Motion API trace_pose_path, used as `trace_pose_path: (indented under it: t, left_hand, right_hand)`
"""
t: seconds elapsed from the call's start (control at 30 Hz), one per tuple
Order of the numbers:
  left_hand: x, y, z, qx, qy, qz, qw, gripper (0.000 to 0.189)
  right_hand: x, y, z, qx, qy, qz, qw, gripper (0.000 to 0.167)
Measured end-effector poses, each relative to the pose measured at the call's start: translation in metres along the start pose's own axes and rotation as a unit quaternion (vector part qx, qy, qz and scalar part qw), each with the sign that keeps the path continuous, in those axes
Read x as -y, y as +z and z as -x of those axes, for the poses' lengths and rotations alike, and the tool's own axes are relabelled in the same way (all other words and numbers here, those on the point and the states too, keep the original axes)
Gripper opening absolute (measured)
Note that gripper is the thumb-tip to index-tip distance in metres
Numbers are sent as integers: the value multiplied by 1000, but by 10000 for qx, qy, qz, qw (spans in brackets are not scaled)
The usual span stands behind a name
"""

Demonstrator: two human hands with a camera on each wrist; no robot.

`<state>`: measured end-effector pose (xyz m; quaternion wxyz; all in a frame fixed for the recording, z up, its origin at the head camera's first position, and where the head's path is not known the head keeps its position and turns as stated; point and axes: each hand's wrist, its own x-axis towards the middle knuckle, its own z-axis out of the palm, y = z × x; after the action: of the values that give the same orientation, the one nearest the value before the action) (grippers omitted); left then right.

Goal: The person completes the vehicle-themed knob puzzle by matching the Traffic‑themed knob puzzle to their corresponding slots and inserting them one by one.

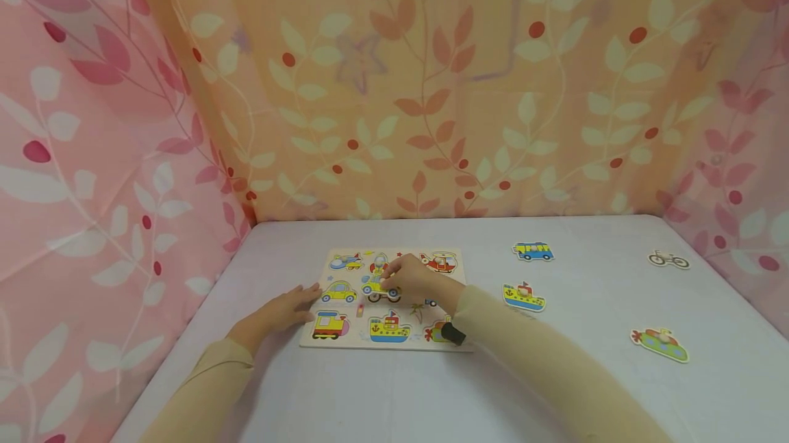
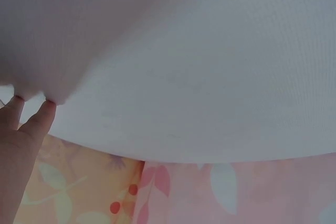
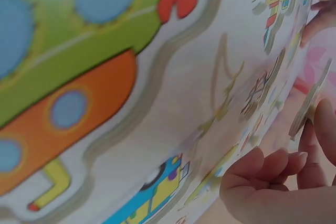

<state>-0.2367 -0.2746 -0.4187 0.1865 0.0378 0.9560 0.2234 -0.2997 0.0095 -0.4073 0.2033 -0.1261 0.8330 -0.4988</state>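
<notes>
Left hand (image 1: pixel 277 313) spread at edge of puzzle board (image 1: pixel 359 328), likely steadying it; right hand (image 1: pixel 414 279) pinches vehicle piece (image 1: pixel 372 285) above board.

My right arm (image 1: pixel 548 361) hides most of the bus (image 1: pixel 431 303) on the board (image 1: pixel 357 343); my right-wrist view's left edge crops the submarine (image 3: pixel 79 74).

The right hand (image 1: pixel 418 279) pinches a yellow vehicle piece (image 1: pixel 372 285) over the middle of the picture puzzle board (image 1: pixel 359 332), left hand (image 1: pixel 277 315) at the board's left edge! Out right on the white tabletop (image 1: pixel 382 402): bus piece (image 1: pixel 533 251), ship piece (image 1: pixel 524 298), bicycle piece (image 1: pixel 668 260), submarine piece (image 1: pixel 659 345), all lying well apart from the board.
</notes>
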Motion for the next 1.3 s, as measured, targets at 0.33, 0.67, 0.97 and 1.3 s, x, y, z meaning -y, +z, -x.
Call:
trace_pose_path:
  t: [0.33, 0.67, 0.97, 1.3]
  left_hand:
    - [5, 0, -4, 31, -7, 7, 10000, 66]
    - [1, -5, -5, 56, 133, -157, 9998, 67]
    - [4, -5, -3, 1, -197, 329, 9993, 71]
    - [3, -2, -5, -33, -49, 105, 9999, 73]
  right_hand:
    - [4, 22, -15, -310, 47, -27, 9995, 11]
    - [18, 47, -29, -489, 163, 200, 9985, 10]
    - [27, 66, -34, -473, 212, 213, 9984, 7]
    - [34, 79, -36, -310, 774, 208, 9963, 10]
